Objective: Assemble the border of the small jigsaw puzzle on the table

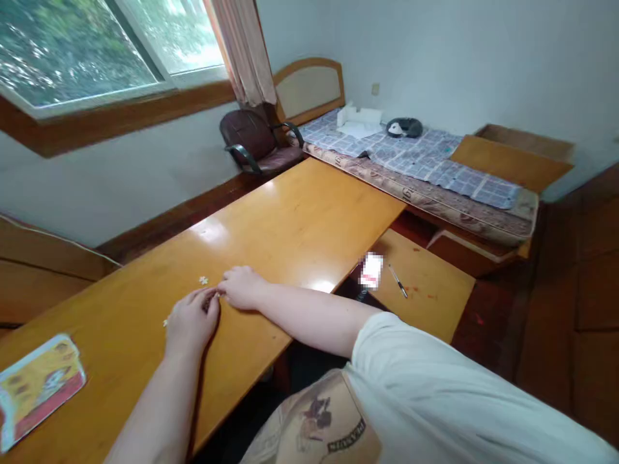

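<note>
My left hand [191,319] rests on the wooden table with its fingers curled. Close against it, my right hand [242,287] has its fingers bent down, and the fingertips of both hands meet. A tiny pale bit [218,294] shows between them, too small and too covered to name. Just beyond the hands lies a small white piece shaped like a jigsaw piece [204,280]. Another small pale piece [165,323] peeks out left of my left hand. A flat yellow and red picture board with a pale border [43,386] lies at the table's left.
The long glossy table [290,219] reaches toward a bed [416,167]. A lower wooden surface [430,283] to the right carries a pen [398,281] and a blurred bright item [371,270]. An office chair [256,142] stands beyond the table; an open cardboard box [512,161] sits on the bed.
</note>
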`<state>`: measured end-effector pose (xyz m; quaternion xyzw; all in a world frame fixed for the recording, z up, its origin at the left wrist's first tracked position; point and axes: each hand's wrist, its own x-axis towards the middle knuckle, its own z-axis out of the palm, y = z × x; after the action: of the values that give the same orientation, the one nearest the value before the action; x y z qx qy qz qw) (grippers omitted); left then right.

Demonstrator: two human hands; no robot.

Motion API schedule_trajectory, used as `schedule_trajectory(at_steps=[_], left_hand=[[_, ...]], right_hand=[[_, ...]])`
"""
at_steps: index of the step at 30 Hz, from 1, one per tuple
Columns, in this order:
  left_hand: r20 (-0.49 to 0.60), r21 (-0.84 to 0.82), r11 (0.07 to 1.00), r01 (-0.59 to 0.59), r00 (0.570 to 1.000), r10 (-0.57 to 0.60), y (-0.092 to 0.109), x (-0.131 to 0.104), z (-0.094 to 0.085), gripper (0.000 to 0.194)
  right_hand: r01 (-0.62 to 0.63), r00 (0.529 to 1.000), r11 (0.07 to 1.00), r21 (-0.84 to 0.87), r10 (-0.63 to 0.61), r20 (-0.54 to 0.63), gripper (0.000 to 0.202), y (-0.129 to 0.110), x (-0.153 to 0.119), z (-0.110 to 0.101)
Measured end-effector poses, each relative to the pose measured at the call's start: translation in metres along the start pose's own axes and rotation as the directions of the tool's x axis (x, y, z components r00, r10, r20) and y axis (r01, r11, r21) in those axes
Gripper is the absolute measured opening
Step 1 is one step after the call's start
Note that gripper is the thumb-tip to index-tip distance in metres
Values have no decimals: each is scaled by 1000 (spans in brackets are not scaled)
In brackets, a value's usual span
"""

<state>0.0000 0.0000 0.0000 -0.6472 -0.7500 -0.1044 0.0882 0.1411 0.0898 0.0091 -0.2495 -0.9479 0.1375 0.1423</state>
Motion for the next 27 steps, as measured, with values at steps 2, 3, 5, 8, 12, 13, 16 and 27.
schedule_trajectory(at_steps=[2, 3, 5, 8, 12, 13, 16, 27], left_hand=[[-9, 6, 1000, -8, 1000, 8, 0, 0, 0, 37], [-13, 7, 1000, -12, 1000, 12, 0, 0, 0, 37], [-22, 5, 1000, -23, 999, 23, 1, 0, -1, 36], [-33, -5, 1000, -31, 999, 31, 1, 0, -3, 35], [-39, -27, 999, -43, 998, 42, 0, 0, -4, 34], [-41, -34, 998, -50, 998, 48, 0, 0, -4, 35], [-52, -50, 997, -53, 997, 50, -1, 1, -2, 37], [-22, -54, 998, -9, 1000, 8, 0, 1, -4, 35]], right_hand=[[4, 1000, 1000, -1, -4, 2, 24, 1, -1, 1], [5, 1000, 1000, 0, -5, 2, 23, 2, -1, 1], [6, 1000, 1000, 2, -6, 2, 22, 3, -1, 3], [1, 1000, 1000, 10, -1, -5, 22, 3, 1, 4], [-9, 1000, 1000, 28, 9, -5, 22, 3, 2, 5], [-11, 1000, 999, 32, 11, -1, 22, 3, 2, 5], [-14, 1000, 999, 34, 14, 10, 22, 3, 2, 4], [-6, 1000, 1000, 26, 6, 19, 22, 2, 1, 1]])
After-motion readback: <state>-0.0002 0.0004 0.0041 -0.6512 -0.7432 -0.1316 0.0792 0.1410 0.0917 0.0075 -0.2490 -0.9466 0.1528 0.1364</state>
